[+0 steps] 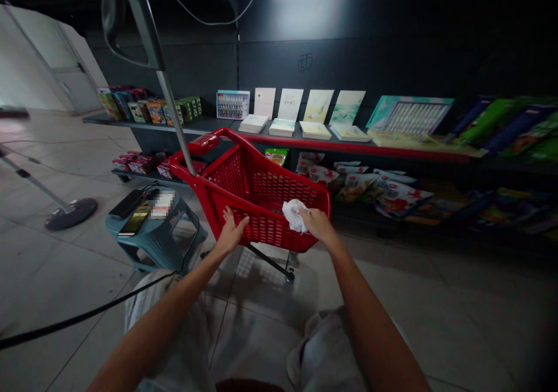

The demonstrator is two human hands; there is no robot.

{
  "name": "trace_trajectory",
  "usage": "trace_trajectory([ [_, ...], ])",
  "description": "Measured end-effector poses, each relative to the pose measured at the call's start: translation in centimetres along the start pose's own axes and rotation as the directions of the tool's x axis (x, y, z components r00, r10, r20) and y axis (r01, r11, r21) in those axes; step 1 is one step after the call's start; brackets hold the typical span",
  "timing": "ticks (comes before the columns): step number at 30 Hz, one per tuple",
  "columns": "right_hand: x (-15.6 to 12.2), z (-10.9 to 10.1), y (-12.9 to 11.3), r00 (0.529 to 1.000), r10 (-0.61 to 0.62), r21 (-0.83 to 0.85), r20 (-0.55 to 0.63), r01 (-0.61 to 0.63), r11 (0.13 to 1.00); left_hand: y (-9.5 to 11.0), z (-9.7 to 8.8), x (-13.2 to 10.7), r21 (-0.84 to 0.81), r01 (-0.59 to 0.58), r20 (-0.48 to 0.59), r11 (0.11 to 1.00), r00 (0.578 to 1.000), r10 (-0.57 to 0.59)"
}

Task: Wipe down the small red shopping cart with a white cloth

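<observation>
A red plastic shopping cart with lattice walls stands in front of me, its long handle rising to the upper left. My left hand rests against the near side wall, fingers spread, holding nothing. My right hand is closed on a crumpled white cloth, which it presses to the near wall close to the cart's front end. Part of the cloth is hidden under the fingers.
A blue-grey stool holding a phone and a black case stands left. Behind the cart, a shelf carries books and boxes; snack bags lie below. A black cable crosses low left, near a round stand base.
</observation>
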State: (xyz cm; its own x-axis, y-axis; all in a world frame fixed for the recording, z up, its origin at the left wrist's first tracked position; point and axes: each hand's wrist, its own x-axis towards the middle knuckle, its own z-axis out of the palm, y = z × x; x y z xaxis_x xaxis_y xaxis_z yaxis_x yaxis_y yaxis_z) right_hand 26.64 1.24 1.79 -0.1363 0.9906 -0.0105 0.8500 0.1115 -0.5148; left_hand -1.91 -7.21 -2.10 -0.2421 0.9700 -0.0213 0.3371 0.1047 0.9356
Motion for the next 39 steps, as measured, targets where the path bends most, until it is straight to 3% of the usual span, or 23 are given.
trace_trajectory([
  [5,-0.4,-0.4,-0.5,0.993,-0.087,0.094,0.080,0.079,0.992,-0.4,-0.2,0.4,-0.009,-0.034,-0.041,0.999,0.999,0.034],
  [10,-0.7,-0.4,-0.6,0.978,-0.139,0.203,0.153,0.106,0.973,-0.6,-0.6,0.2,0.025,-0.080,-0.017,0.996,0.997,0.081],
  [16,-1.3,0.1,-0.3,0.964,-0.210,0.265,0.164,0.162,0.951,-0.4,-0.8,0.7,0.014,-0.092,-0.036,0.996,0.995,0.092],
  [21,-2.1,0.8,-0.5,0.952,-0.303,0.272,0.045,0.280,0.921,0.2,-0.6,0.6,0.034,-0.086,-0.107,0.996,0.990,0.090],
  [26,-3.3,1.2,-1.3,0.948,-0.312,0.376,-0.055,0.310,0.873,0.9,1.6,-1.1,0.086,-0.177,-0.085,0.980,0.979,0.184],
  [30,-3.8,1.7,-2.4,0.890,-0.440,0.431,-0.117,0.445,0.785,1.9,3.3,-2.0,0.055,-0.167,-0.063,0.984,0.983,0.170],
  [35,-4.2,3.1,-4.2,0.866,-0.482,0.362,-0.131,0.494,0.790,3.2,3.8,-1.4,0.009,-0.065,-0.104,0.998,0.992,0.066],
  [39,-5.1,3.7,-5.8,0.851,-0.501,0.365,-0.158,0.522,0.771,3.2,3.8,-0.2,0.034,-0.091,-0.174,0.995,0.980,0.095],
])
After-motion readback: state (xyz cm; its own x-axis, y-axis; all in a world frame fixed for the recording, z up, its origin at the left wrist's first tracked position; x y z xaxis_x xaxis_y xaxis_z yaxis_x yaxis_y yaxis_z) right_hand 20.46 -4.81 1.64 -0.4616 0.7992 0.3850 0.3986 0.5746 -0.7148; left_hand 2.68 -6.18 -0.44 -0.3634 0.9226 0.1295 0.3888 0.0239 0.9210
